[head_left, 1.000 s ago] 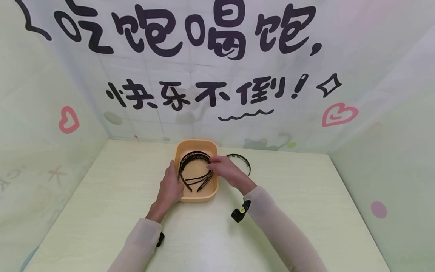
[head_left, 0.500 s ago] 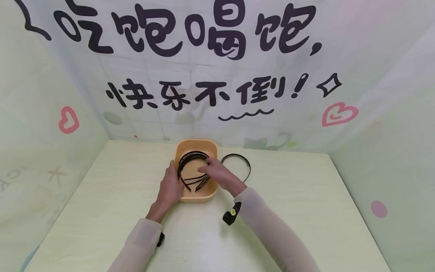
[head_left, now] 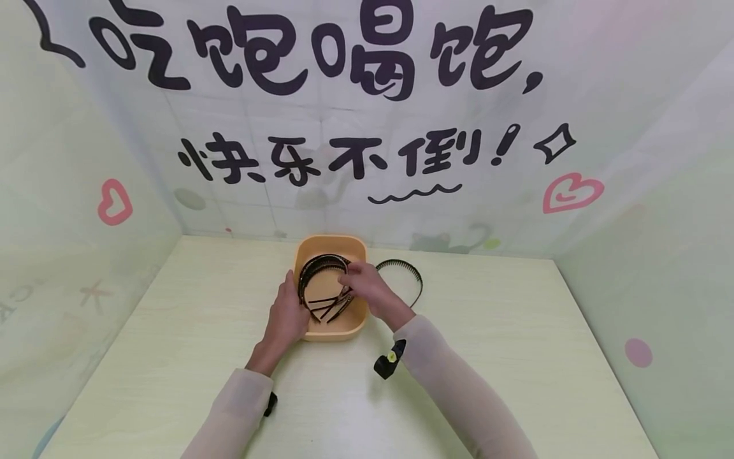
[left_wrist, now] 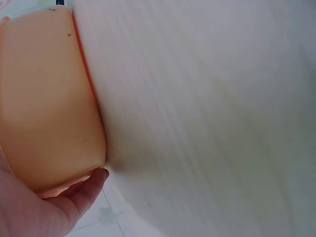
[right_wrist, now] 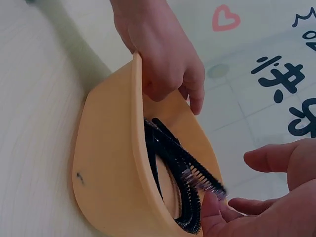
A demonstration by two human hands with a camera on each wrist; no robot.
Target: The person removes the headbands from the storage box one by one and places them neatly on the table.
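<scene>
An orange plastic bin [head_left: 357, 328] stands on the table against the back wall. Several black headbands [head_left: 312, 266] lie nested inside, some with comb teeth, and their ends cross near the front. My left hand [head_left: 287, 315] grips the bin's left wall, with its thumb over the rim and fingertips outside low down, as the left wrist view shows. Over the bin's right side is my right hand [head_left: 373, 287]. In the right wrist view its fingertips [right_wrist: 212, 212] touch a toothed, partly blurred headband, while the thumb stands apart from them.
A single toothed headband [head_left: 410, 266] lies on the table [head_left: 459, 357] just right of the bin, partly hidden by the right hand. Printed cloth walls [head_left: 321, 210] enclose the table at the back and both sides.
My right hand has moved a little left over the bin, and its thumb has come away from the fingers. The headbands inside have shifted slightly left. The left hand stays put.
</scene>
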